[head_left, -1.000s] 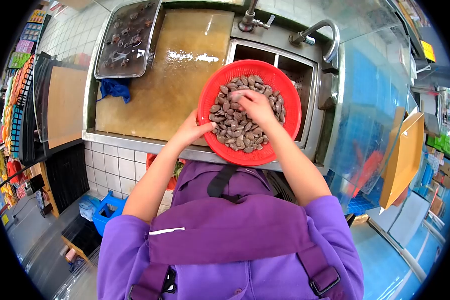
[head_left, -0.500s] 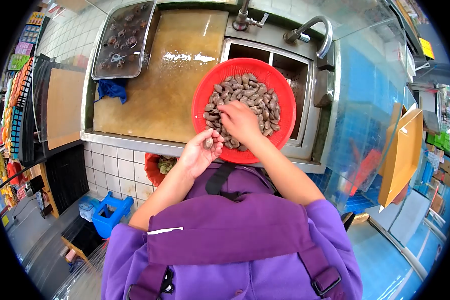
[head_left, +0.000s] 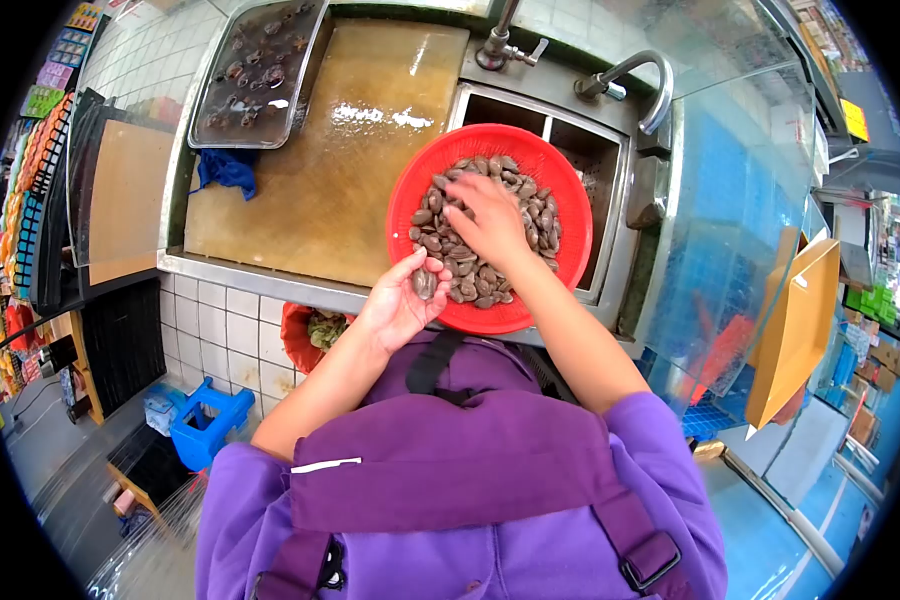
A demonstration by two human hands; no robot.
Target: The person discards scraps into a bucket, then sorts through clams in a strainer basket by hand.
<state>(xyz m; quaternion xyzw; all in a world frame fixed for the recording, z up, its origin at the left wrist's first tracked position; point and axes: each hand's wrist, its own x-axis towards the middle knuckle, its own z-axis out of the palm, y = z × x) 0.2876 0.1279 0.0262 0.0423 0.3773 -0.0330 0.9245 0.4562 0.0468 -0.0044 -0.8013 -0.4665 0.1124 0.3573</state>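
A red plastic basket (head_left: 410,165) full of grey-brown clams (head_left: 485,285) rests over the metal sink. At its near left rim, my left hand (head_left: 405,300) is turned palm up, its fingers curled around a clam (head_left: 424,284). My right hand (head_left: 490,220) reaches over the heap, palm down with fingers apart, its fingertips at the clams and slightly blurred. Whether those fingertips touch a shell is hard to make out.
A wet tan board (head_left: 300,220) lies left of the basket. Beyond it are a clear tub (head_left: 295,120) of dark shellfish in water and a blue cloth (head_left: 228,172). Two taps, one a curved faucet (head_left: 660,85), stand behind the sink. A red bucket (head_left: 298,335) is below the counter.
My right hand has shifted a little farther into the basket, and its fingers have spread. My left hand has turned so the clam in it shows more fully.
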